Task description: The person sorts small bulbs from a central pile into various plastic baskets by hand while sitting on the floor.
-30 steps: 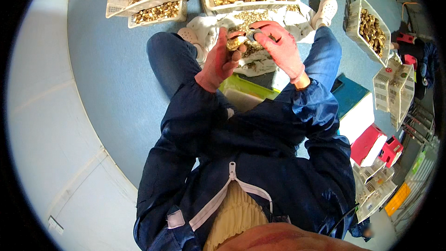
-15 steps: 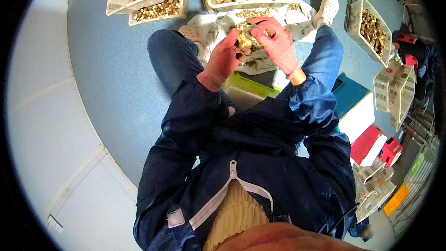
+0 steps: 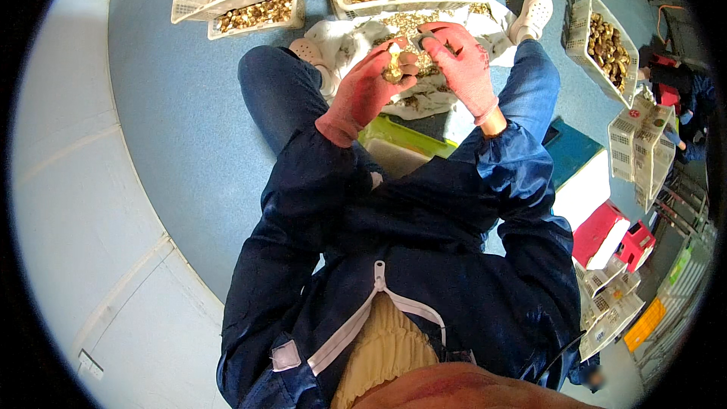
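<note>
My left hand (image 3: 369,91), in a pink-red glove, holds a small mushroom (image 3: 393,68) between thumb and fingers. The mushroom is yellow-brown with a whitish end pointing up. Just to the right, my right hand (image 3: 460,62), gloved alike, is closed on a small dark grey piece (image 3: 429,36) whose kind I cannot make out. The hands are a little apart. Beneath them a white sheet (image 3: 333,34) lies on the floor, strewn with pale yellowish scraps (image 3: 410,24).
Beyond the sheet stands a white crate (image 3: 413,4) heaped with brown mushrooms. Stacked crates (image 3: 250,1) are at far left, another filled crate (image 3: 575,49) at right. A green-rimmed container (image 3: 405,136) sits between my legs. Red stools (image 3: 600,233) and a person (image 3: 693,98) are at right.
My hands have drawn apart: the right moved slightly right with the grey piece, the left slightly left and down. The mushroom, earlier between both hands, now sits in the left alone.
</note>
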{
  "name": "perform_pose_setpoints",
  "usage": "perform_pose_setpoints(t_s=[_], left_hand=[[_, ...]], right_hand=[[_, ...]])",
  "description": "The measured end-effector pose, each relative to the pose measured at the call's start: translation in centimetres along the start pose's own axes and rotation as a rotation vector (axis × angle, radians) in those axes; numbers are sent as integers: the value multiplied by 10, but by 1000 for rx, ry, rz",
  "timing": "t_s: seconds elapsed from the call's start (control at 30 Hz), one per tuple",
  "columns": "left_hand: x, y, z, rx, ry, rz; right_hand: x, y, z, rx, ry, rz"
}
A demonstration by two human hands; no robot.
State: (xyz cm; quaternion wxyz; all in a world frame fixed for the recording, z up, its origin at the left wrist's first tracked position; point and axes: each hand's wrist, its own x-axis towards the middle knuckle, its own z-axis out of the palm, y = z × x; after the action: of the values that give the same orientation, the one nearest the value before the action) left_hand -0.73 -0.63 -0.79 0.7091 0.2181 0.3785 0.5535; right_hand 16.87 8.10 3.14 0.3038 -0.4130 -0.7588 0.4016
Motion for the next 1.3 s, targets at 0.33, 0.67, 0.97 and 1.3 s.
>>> perform_pose_setpoints(t_s=[0.33, 0.67, 0.97, 1.3], left_hand=[[-7, 6, 15, 201, 159, 68], [-5, 8, 14, 292, 196, 47], [-7, 11, 16, 479, 235, 90], [-10, 7, 8, 475, 226, 120]], right_hand=[[2, 1, -3, -97, -132, -320], [5, 8, 1, -78, -107, -224], [5, -1, 3, -24, -111, -159], [2, 4, 7, 98, -106, -8]])
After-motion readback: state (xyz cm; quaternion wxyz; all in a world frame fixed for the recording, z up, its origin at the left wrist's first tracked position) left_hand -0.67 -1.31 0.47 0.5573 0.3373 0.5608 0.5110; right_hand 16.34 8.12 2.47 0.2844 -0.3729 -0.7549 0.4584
